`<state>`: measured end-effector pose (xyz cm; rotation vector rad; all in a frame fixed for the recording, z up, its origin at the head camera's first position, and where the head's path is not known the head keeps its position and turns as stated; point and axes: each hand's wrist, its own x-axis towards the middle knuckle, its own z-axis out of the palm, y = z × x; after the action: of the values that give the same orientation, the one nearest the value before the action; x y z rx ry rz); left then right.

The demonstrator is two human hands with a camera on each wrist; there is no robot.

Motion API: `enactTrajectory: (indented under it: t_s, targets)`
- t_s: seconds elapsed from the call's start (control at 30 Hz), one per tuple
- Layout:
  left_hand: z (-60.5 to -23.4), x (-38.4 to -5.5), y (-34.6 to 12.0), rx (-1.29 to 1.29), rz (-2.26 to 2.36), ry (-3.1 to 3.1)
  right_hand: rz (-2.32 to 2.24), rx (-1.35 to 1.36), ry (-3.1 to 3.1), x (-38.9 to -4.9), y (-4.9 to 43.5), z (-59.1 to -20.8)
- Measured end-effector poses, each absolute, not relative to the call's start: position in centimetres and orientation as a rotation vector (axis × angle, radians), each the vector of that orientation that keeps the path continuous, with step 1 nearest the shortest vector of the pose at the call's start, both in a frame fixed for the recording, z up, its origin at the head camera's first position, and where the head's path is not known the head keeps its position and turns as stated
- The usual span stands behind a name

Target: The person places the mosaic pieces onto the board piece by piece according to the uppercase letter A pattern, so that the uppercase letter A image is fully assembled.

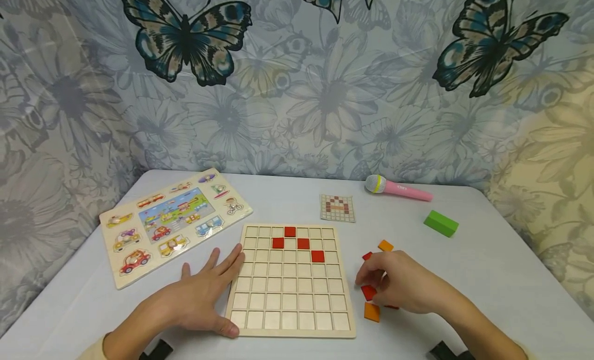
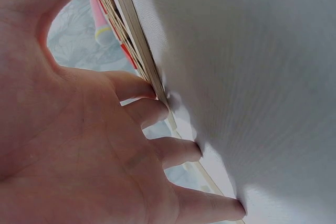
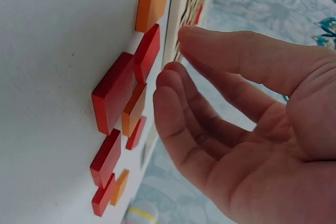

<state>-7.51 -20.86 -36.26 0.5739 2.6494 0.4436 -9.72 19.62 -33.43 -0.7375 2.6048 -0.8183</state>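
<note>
A pale wooden grid board [image 1: 290, 285] lies flat on the white table. Several red tiles [image 1: 290, 231] sit in squares of its upper rows. With fingers spread, my left hand [image 1: 204, 293] touches the board's left edge, the thumb by its lower left corner. To the right of the board, my right hand [image 1: 403, 282] hovers over loose red and orange tiles [image 3: 113, 93]. Its fingers are gently bent and the thumb stands apart from them, with nothing between, as the right wrist view shows. In the head view this hand partly covers the tiles. An orange tile [image 1: 372, 312] lies nearest me.
Behind the board lies a small card [image 1: 337, 208] with a grid pattern. A pink toy microphone [image 1: 399, 189] rests at the back right, and a green block [image 1: 441, 223] nearer the right edge. At the left is a vehicle picture puzzle [image 1: 176, 221]. Butterfly-patterned fabric [image 1: 325, 117] hangs behind.
</note>
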Motion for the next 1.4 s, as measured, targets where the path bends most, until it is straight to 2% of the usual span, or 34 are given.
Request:
enactTrajectory:
  t_s: [1.4]
  targets:
    - [-36.20, -7.39, -20.79, 0.573, 0.435, 2.656, -0.771, -0.743, 2.622, -9.85, 19.97, -34.35]
